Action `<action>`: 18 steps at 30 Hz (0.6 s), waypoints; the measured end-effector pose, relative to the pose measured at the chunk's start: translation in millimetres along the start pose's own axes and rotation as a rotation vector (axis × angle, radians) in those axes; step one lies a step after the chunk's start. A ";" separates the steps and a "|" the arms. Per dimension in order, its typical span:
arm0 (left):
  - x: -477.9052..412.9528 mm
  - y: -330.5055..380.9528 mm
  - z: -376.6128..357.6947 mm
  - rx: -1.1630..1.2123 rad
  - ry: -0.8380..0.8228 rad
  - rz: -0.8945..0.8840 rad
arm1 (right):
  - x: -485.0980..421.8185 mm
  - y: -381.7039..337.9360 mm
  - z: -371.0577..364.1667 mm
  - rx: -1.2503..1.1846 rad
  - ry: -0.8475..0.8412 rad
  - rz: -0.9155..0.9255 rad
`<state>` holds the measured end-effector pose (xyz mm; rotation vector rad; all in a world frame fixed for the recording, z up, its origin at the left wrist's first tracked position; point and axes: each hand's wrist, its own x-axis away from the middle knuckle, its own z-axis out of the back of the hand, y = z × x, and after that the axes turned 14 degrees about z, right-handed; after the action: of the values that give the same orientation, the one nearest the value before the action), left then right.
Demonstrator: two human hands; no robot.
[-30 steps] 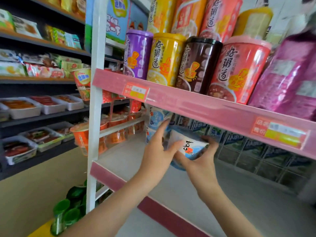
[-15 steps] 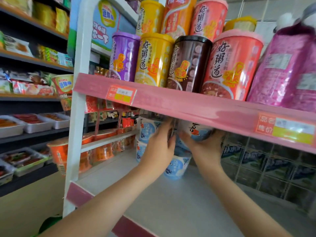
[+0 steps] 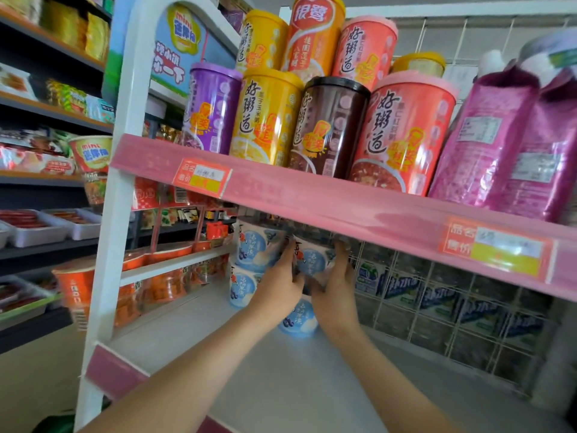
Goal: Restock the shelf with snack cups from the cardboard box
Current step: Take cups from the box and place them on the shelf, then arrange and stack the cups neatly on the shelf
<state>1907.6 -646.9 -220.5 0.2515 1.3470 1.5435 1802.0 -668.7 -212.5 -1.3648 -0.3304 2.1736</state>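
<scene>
Under the pink shelf edge [image 3: 343, 210], toward the back of the grey shelf [image 3: 243, 389], we hold a blue-and-white snack cup [image 3: 313, 260] between both hands: the left hand [image 3: 278, 284] curls round its left side and the right hand [image 3: 336, 293] round its right, fingers wrapped on the wall. It hangs directly above a second cup [image 3: 299, 322] of the same kind; whether the two touch we cannot tell. Just beside them, to the left, stands a stack of two more cups [image 3: 254, 250]. We judge the cup light, its thin wall stiff enough to carry but apt to dent under a hard squeeze, its printed skin smooth and a little slippery. A gentle mid-wall hold from both sides suits it, and the base likely needs squaring on the lid below. The cardboard box is out of view.
</scene>
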 end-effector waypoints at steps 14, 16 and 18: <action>135.1 17.9 79.4 -0.227 0.031 0.169 | 92.0 -110.1 4.3 0.132 -0.212 0.033; 185.5 8.5 107.5 -0.198 0.078 0.252 | 131.9 -146.3 1.2 0.036 -0.252 0.051; 243.7 -9.1 136.4 -0.172 0.102 0.393 | 182.5 -181.8 -10.5 -0.080 -0.359 0.005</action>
<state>1899.1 -375.8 -287.5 0.3481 1.2848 2.0133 1807.7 -417.0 -268.1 -1.0087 -0.5536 2.4294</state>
